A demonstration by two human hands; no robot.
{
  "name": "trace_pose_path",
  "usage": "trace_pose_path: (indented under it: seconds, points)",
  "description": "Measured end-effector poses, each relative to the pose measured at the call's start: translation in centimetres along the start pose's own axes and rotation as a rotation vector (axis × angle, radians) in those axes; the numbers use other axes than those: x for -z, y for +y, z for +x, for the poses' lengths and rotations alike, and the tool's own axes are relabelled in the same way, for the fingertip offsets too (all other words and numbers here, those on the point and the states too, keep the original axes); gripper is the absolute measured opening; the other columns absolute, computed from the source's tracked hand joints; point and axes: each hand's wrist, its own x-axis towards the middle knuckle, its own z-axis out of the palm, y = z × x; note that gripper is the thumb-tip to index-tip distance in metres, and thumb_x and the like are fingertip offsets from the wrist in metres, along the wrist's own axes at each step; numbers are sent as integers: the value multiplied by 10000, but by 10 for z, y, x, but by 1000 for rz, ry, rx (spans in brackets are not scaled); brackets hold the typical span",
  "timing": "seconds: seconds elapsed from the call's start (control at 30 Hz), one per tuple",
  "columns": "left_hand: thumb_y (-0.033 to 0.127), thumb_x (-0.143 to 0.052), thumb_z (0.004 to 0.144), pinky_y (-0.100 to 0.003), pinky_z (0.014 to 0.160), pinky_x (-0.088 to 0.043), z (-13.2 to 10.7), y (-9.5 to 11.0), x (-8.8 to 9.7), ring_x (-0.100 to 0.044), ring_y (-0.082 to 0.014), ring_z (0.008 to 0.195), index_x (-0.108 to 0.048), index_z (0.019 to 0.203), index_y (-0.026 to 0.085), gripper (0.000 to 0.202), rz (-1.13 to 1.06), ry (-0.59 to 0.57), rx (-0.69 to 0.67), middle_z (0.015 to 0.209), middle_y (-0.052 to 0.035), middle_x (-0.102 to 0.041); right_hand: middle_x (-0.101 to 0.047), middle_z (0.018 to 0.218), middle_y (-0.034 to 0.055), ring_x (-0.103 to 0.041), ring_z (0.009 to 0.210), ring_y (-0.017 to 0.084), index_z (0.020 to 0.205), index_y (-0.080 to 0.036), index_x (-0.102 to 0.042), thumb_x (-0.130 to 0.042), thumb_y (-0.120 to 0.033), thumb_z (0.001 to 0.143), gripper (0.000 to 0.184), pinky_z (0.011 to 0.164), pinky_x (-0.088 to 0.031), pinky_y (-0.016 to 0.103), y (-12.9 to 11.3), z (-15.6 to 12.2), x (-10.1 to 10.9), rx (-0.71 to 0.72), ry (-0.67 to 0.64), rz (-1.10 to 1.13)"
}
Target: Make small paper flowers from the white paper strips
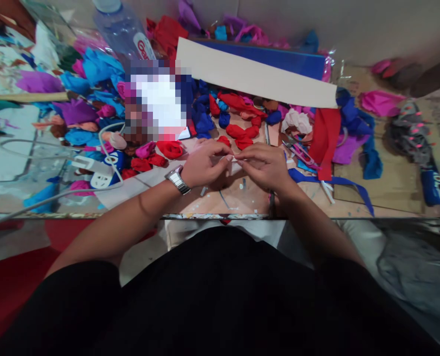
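My left hand (207, 163), with a metal watch (177, 180) on its wrist, meets my right hand (263, 164) over the near middle of the table. The fingertips of both hands pinch a small whitish piece (233, 158), too small to name. Just beyond the fingers lie red fabric pieces (243, 133), some of them knotted or bunched. A pink-handled cutting tool (304, 154), perhaps scissors, lies to the right of my right hand, beside a red fabric strip (325, 143).
A clear bottle (119, 29) stands at the back left. A long cream board (257, 71) lies across the back. A white cable (56, 198) and a power strip (106, 170) are at left, among bunched coloured cloth. Cardboard (383, 180) lies at right, with a blue strip (331, 182) nearby.
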Motion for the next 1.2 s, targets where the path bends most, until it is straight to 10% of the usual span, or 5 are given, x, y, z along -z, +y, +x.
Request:
trace_pose_path:
  seconds: [1.2]
  points:
    - [569,-645,961,-414,913,-475,-1,2,-1,-703,-226,931,-756,1029,215,378,-6,-17,-35,993,-66,-792,-822,944,27,-761,883,209,1020,-271,-784,-709,-339,993,105,868,-561,390,-3,1,-2,76,37,-140]
